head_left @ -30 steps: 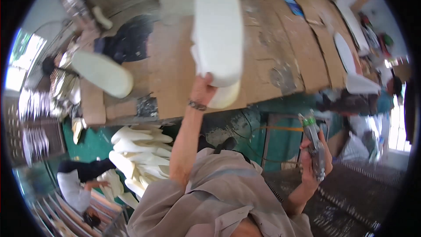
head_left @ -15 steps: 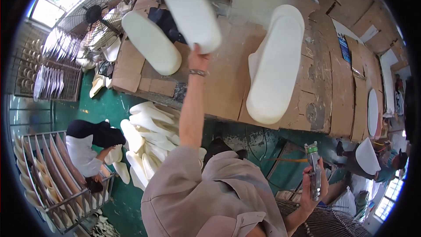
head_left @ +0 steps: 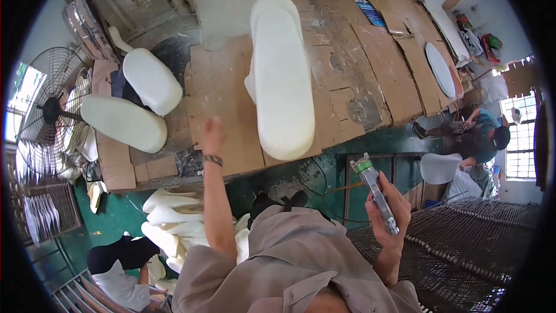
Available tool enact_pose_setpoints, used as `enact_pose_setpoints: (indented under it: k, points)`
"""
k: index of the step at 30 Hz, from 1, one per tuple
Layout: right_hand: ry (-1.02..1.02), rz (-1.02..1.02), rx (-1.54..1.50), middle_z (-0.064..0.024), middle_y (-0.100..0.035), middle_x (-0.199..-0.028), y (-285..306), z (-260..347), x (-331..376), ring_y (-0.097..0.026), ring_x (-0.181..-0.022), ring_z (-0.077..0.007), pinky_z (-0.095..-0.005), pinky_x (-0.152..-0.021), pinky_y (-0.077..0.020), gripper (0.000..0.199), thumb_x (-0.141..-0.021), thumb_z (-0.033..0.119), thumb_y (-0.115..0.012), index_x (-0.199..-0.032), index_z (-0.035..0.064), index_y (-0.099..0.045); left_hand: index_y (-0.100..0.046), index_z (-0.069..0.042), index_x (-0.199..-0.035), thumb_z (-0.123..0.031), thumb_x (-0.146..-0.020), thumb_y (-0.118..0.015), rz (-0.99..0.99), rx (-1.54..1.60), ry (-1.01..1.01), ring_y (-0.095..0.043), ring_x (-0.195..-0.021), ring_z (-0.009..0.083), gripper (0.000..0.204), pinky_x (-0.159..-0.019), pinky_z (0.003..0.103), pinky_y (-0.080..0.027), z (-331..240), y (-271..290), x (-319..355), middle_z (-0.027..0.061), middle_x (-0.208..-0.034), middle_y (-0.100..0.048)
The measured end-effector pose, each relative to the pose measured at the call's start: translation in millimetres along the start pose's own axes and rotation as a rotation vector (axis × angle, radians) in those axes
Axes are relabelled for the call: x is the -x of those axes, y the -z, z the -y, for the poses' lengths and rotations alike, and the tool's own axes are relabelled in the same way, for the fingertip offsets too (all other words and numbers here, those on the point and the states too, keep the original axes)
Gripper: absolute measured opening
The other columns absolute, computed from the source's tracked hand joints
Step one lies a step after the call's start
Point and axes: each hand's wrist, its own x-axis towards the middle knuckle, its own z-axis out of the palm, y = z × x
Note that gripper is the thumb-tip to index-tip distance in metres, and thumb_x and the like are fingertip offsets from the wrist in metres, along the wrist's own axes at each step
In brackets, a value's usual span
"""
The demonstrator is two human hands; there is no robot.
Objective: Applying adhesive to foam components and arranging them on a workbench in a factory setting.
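the step in hand looks like the moving of white pieces, with the left hand (head_left: 213,133) free between them. it is over the near part of the table (head_left: 226,81). i see nothing in it, but it is blurry, so i cannot tell if its fingers are spread or curled. i cannot tell if it touches the table.

the big white piece (head_left: 284,81) lies in the middle of the table, to the right of the left hand, with its long side going near to far. a pale bit sticks out at its left side. two more pieces lie on the left: a short white piece (head_left: 152,81), and a long white piece (head_left: 124,123) on its near side.

i think the next move calls for a choice of piece. for the big one, the left hand would have to go right, and the tool (head_left: 376,194) would have to come far, over the table.

the left arm goes out almost straight, with a dark band (head_left: 213,159) on the wrist. the right arm is bent. the right hand (head_left: 397,211) grips the tool, off the table's near edge, with its green end tipped far and left.
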Motion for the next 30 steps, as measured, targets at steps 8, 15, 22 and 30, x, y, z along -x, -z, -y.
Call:
enact_pose_setpoints:
  k: [8,15,22,30]
  points:
    - [0.023,-0.074,0.050,-0.0151,-0.066,-0.088,9.1,5.5,4.4,-0.064,-0.073,-0.0211,-0.0300,-0.068,-0.0491,0.051,-0.083,0.012,-0.072,-0.128,-0.0073,-0.059,-0.037,-0.002,-0.146,-0.026,-0.096,-0.066,0.376,0.079,0.150,-0.059,-0.114,0.0184,0.063,-0.085,0.035,-0.054,15.1,-85.6,138.1,0.0086,-0.132,-0.056]
    - [0.038,-0.123,0.084,-0.0175,-0.067,-0.091,20.3,1.5,9.6,-0.065,-0.074,-0.0211,-0.0290,-0.069,-0.0501,0.048,-0.082,0.010,-0.070,-0.125,-0.0095,-0.061,-0.048,-0.003,-0.137,-0.015,-0.098,-0.062,0.331,0.357,0.147,-0.066,-0.104,0.0185,0.043,-0.085,0.035,-0.058,39.7,-94.5,144.7,0.0070,-0.119,-0.065]
    - [0.053,-0.047,0.120,-0.0195,-0.070,-0.096,46.0,-8.9,35.7,-0.068,-0.075,-0.0207,-0.0293,-0.070,-0.0520,0.045,-0.084,0.007,-0.069,-0.124,-0.0090,-0.061,-0.056,-0.005,-0.120,-0.017,-0.101,-0.057,0.358,0.572,0.111,-0.068,-0.098,0.0177,0.023,-0.084,0.037,-0.059,62.3,-92.6,144.8,0.0066,-0.110,-0.068]
    - [0.025,0.067,-0.022,-0.0177,-0.070,-0.093,65.6,-17.7,61.4,-0.066,-0.074,-0.0202,-0.0278,-0.069,-0.0506,0.046,-0.084,0.013,-0.072,-0.123,-0.0082,-0.063,-0.058,-0.008,-0.106,-0.020,-0.103,-0.052,0.344,0.662,0.104,-0.068,-0.100,0.0184,0.014,-0.087,0.038,-0.059,86.0,-90.9,144.8,0.0045,-0.108,-0.069]
